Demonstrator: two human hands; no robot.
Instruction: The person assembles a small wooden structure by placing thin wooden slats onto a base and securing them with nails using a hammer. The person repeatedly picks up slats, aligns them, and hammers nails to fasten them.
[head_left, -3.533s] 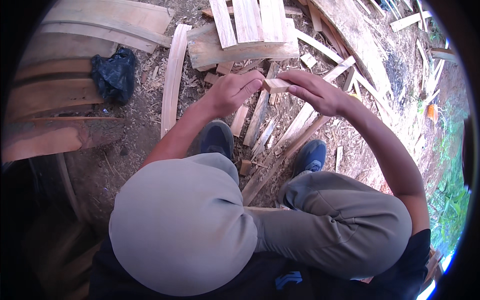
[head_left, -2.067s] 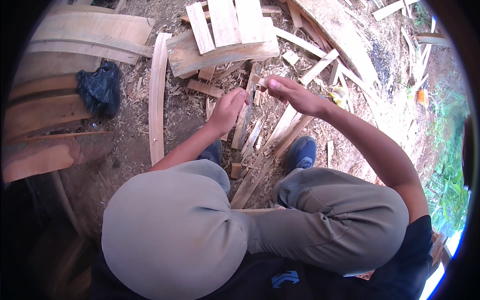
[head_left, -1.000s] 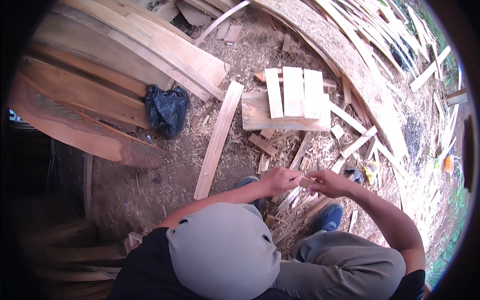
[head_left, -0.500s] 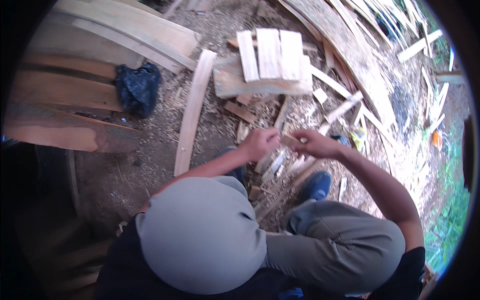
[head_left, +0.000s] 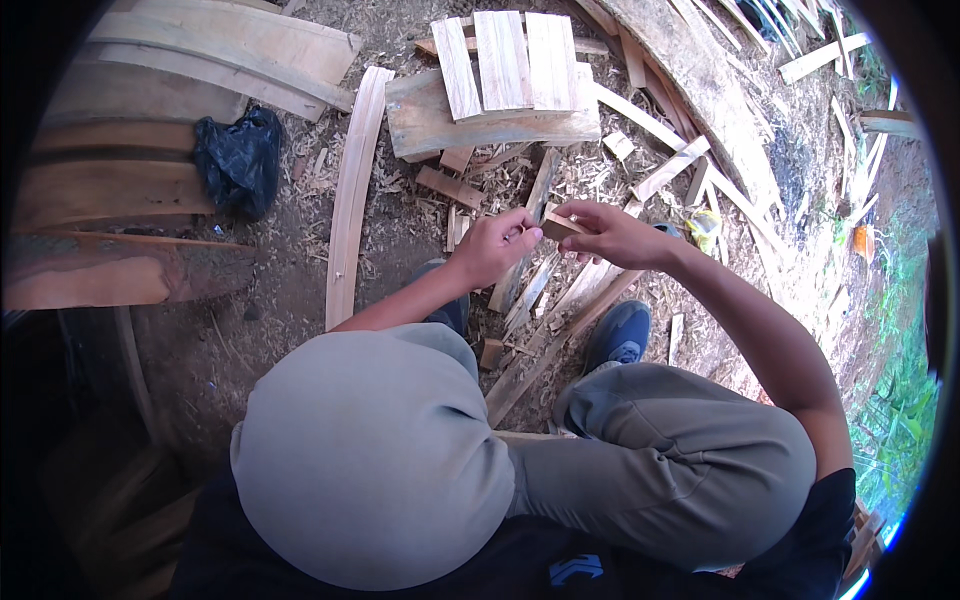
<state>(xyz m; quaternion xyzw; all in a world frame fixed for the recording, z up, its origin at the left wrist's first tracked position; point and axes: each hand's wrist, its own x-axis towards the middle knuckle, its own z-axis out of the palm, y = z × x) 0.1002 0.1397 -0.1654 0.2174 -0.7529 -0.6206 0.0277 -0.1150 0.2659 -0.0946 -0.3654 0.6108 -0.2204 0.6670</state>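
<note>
A small wooden piece point(head_left: 562, 226) is held between the 2 hands, above the ground and in front of the knees. The left hand point(head_left: 497, 246) is curled into a loose fist, with the fingers bent inward; its fingertips are close to the left end of the piece, but it cannot be told if they really grip it. The right hand point(head_left: 610, 233) is partly closed, and the piece is pinched between its thumb and fingers at the right end.

Below the hands, several thin wooden strips point(head_left: 560, 300) are lying on the ground in a loose bundle, between the 2 blue shoes point(head_left: 617, 336). The ground is covered with sawdust and small chips.

Further away, 3 short light planks point(head_left: 505, 62) are laid side by side on top of a thicker wooden block point(head_left: 430, 125). A long curved board point(head_left: 350, 190) is lying to the left of this block. A dark blue cloth or bag point(head_left: 238, 160) is seen further left, touching a stack of wide boards point(head_left: 120, 150). The knees, covered by grey trousers point(head_left: 420, 460), fill the lower part of the view.
</note>
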